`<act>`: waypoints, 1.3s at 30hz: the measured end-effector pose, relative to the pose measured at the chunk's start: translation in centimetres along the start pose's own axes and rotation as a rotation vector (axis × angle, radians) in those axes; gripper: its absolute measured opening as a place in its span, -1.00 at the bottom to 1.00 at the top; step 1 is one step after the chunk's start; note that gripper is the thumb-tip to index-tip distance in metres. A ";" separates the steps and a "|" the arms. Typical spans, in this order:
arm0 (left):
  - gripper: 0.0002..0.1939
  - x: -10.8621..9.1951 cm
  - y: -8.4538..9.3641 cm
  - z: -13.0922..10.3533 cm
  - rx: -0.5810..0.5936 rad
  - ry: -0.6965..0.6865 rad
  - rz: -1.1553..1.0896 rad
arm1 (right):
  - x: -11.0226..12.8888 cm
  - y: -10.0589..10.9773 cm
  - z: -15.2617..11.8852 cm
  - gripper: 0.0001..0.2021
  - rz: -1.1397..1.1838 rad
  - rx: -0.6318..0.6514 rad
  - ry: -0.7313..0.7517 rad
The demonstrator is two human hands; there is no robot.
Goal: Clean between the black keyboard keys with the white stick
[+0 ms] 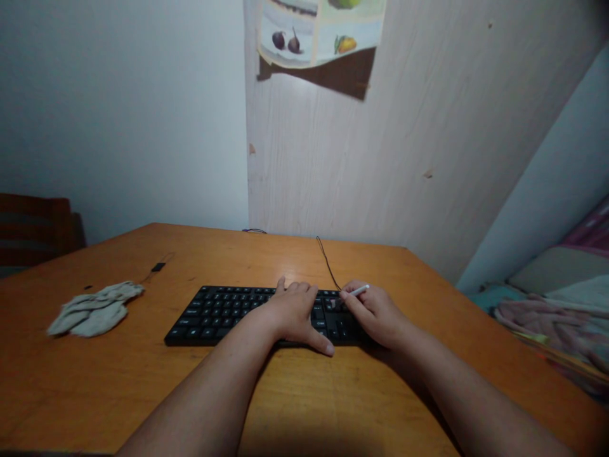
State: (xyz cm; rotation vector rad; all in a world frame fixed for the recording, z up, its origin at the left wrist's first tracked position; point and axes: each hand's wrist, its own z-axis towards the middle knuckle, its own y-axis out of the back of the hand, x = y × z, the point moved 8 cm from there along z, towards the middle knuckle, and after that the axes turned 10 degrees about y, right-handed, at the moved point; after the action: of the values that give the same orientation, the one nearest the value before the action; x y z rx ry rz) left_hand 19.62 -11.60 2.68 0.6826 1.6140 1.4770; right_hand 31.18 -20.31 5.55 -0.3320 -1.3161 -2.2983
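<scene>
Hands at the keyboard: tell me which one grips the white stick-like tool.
The right hand grips the white stick-like tool; the left hand lies spread across the keyboard instead.

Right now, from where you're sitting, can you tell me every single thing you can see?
keyboard: 1, black, on the table
slim stick: 1, white, in the right hand
cable: 1, black, behind the keyboard
cloth bundle: 1, pale grey, table's left side
small flat piece with a cord: 1, black, behind the cloth
tiny bit: 1, dark, near the cloth
thin cord: 1, dark, table's far edge
table: 1, orange-brown, under everything listed so far
chair: 1, brown, far left
fruit picture: 1, many colours, high on the panel
panel: 1, pale wood, behind the table
bedding: pieces uncountable, pink and whitish, far right
left hand: 1, bare, spread on the keyboard
right hand: 1, bare, keyboard's right end
</scene>
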 end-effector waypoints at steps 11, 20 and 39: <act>0.25 0.1 -0.3 0.2 0.007 -0.008 -0.002 | 1.2 -2.1 -1.4 -0.83 0.654 0.196 -0.121; 0.19 0.0 -0.2 0.1 -0.002 -0.012 -0.001 | 0.5 0.2 -0.1 -0.73 0.185 -0.034 -0.027; 0.21 0.0 -0.2 0.0 0.007 -0.004 -0.021 | 1.6 -1.0 -0.7 -0.72 0.241 0.076 -0.040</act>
State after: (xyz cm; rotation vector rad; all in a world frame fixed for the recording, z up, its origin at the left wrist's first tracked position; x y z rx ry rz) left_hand 19.68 -11.64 2.52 0.6706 1.6197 1.4544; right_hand 29.28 -20.91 5.14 -0.4852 -1.3026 -2.0465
